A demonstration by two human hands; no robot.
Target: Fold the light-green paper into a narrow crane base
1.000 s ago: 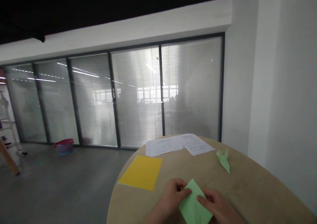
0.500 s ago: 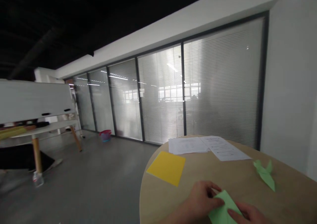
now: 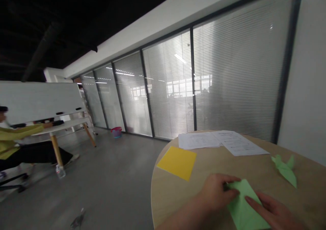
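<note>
A folded sheet of green paper (image 3: 243,208) lies at the near part of the round table, between my hands. My left hand (image 3: 216,193) pinches its upper left edge, with thumb on top and fingers curled around the side. From the right, my right hand (image 3: 271,209) holds the paper's right side, its thumb or a fingertip pressed on the upper face; its other fingers are partly hidden. Farther right rests a green folded paper figure (image 3: 285,170) with pointed ends, apart from both hands. A yellow square sheet (image 3: 178,163) lies flat beyond my left hand.
White printed sheets (image 3: 200,140) lie along the far side of the wooden table (image 3: 173,196). Left across the floor, a person in a yellow top (image 3: 10,138) sits at another table (image 3: 68,124). A bottle (image 3: 60,171) and a basket (image 3: 116,132) stand on the floor.
The view has swung left and down, so the seated person now shows at the left edge. Both hands remain on the green paper, and more of it is visible.
</note>
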